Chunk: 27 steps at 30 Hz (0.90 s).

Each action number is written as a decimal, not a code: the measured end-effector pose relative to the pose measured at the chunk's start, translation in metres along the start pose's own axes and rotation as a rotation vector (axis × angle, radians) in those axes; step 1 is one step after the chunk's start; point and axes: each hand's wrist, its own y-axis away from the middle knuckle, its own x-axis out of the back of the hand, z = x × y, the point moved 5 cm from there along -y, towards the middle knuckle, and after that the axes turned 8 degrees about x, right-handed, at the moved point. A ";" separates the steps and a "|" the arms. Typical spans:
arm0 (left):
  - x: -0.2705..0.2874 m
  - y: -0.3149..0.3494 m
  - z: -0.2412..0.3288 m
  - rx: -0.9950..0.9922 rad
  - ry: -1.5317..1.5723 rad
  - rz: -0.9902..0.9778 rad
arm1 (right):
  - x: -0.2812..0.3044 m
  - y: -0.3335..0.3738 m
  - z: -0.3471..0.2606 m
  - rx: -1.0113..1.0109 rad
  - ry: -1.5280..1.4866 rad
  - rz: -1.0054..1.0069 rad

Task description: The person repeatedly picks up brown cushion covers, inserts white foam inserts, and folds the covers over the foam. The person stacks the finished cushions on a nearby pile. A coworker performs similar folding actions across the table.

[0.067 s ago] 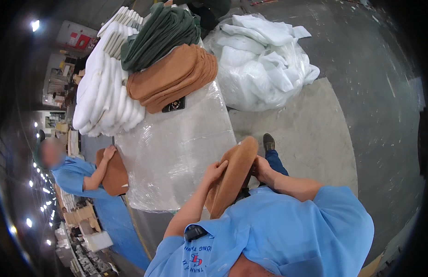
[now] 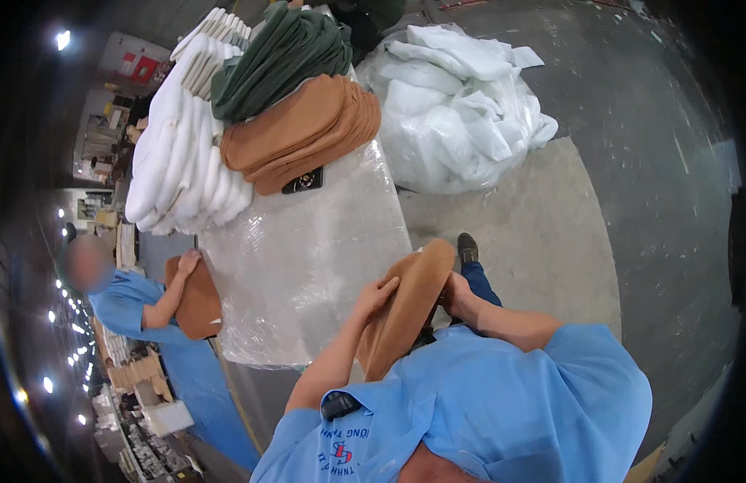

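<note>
Head view shows the left hand (image 2: 378,295) pinching a brown, rounded, soft fabric cushion (image 2: 411,310); the right hand (image 2: 458,295) holds its other side, fingers partly hidden. The cushion is before the light-blue cloth shirt (image 2: 502,394), near a grey, plastic-wrapped tabletop (image 2: 308,266) bearing brown fabric pieces (image 2: 300,133).

I have open room over the near part of the plastic-wrapped tabletop (image 2: 292,282), just ahead of the left hand (image 2: 378,296). Farther across, the brown stack (image 2: 308,129), green stack (image 2: 284,60) and white stack (image 2: 175,153) block me — the bulky plastic bag (image 2: 461,113) crowds the far right, a co-worker's arm (image 2: 168,304) the left.
</note>
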 end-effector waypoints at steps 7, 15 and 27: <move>-0.004 -0.007 0.050 -0.152 -0.184 0.157 | -0.007 -0.041 0.005 0.026 -0.347 -0.141; -0.010 -0.006 0.072 -0.242 -0.217 0.569 | -0.016 -0.072 0.005 0.041 -0.201 -0.141; -0.017 -0.024 0.065 -0.233 -0.355 0.629 | -0.045 -0.112 0.014 0.132 0.316 -0.098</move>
